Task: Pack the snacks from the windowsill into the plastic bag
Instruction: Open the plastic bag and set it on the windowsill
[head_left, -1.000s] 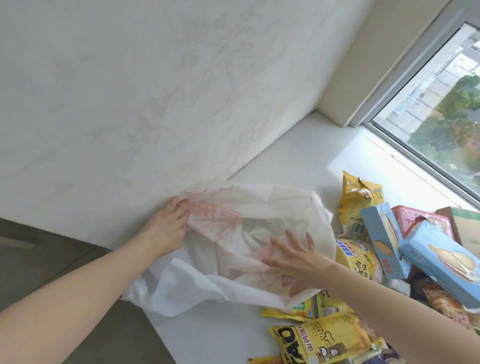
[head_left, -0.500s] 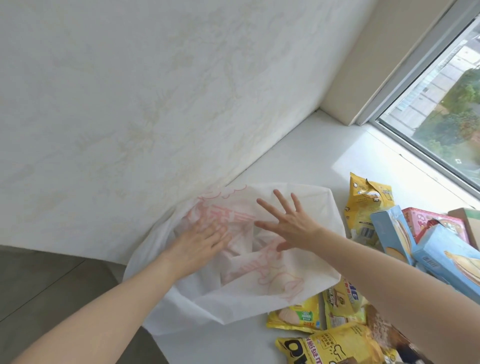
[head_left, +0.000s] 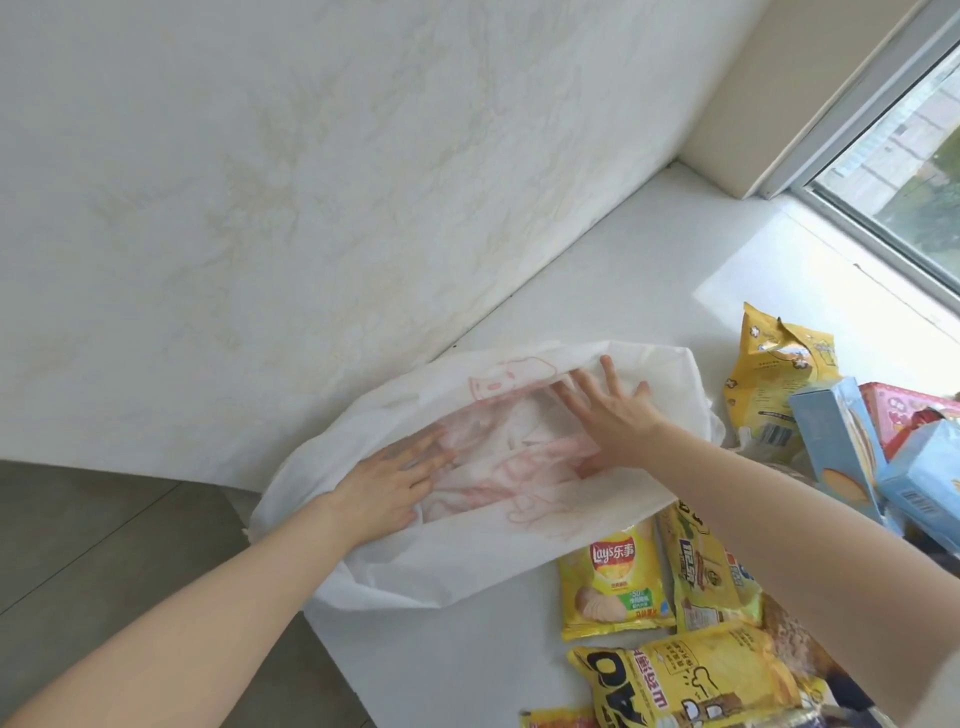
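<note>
Right hand (head_left: 610, 415) now farther up the plastic bag (head_left: 524, 561), left hand (head_left: 387, 486) too, both grips spread flat.

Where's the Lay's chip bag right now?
In the head view the Lay's bag lies flat on the windowsill, lower right of centre, just below the white plastic bag and left of another yellow snack pack.
</note>
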